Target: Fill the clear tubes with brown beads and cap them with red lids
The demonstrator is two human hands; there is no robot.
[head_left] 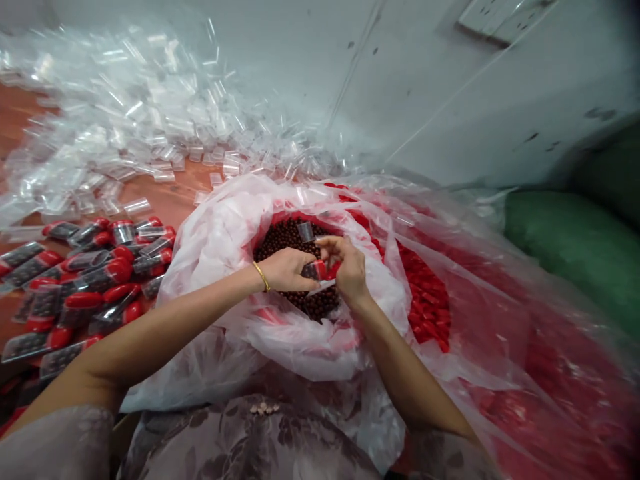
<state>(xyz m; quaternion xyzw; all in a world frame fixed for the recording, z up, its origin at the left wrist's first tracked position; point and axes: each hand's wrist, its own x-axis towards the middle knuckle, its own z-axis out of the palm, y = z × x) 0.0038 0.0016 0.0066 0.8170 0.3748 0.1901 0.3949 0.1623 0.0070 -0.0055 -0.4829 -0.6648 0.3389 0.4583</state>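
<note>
Floral sleeves nearest; above bead bag, my left hand grips tube; right hand pinches red cap; I'd press square.

We see both our forearms bare from the short sleeves down. Our left hand carries a thin gold bangle at the wrist; our right hand wears nothing. Our garment is a greyish mauve fabric with a darker floral print, and a small cluster of pale beads sits at its front.
</note>
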